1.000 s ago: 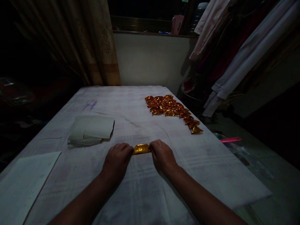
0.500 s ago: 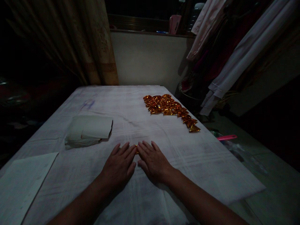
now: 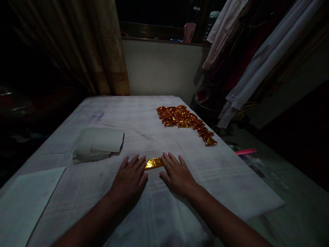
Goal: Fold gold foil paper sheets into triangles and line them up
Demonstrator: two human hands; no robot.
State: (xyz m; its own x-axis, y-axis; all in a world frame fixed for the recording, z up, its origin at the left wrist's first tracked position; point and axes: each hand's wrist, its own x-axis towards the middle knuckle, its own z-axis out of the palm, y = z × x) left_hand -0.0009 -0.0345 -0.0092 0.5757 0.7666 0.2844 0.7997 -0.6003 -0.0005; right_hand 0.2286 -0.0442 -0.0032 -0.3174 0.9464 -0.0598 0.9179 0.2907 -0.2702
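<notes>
Pressing flat on the cloth-covered table (image 3: pixel 231 192), the left hand (image 3: pixel 130 180) and right hand (image 3: pixel 177 175) lie with fingers spread, gripping nothing; the gold foil strip (image 3: pixel 153 163) sits between their fingertips, seemingly being smoothed. Folded foil triangles (image 3: pixel 185 120) cluster at one o'clock; a folded white cloth (image 3: pixel 99 145) rests at ten o'clock.

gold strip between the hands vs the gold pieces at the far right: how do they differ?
The gold strip is a long flat band; the gold pieces are small triangles. The strip lies alone between the left hand and right hand; the pieces lie massed in a row, untouched. Both are shiny gold foil on the white cloth.
</notes>
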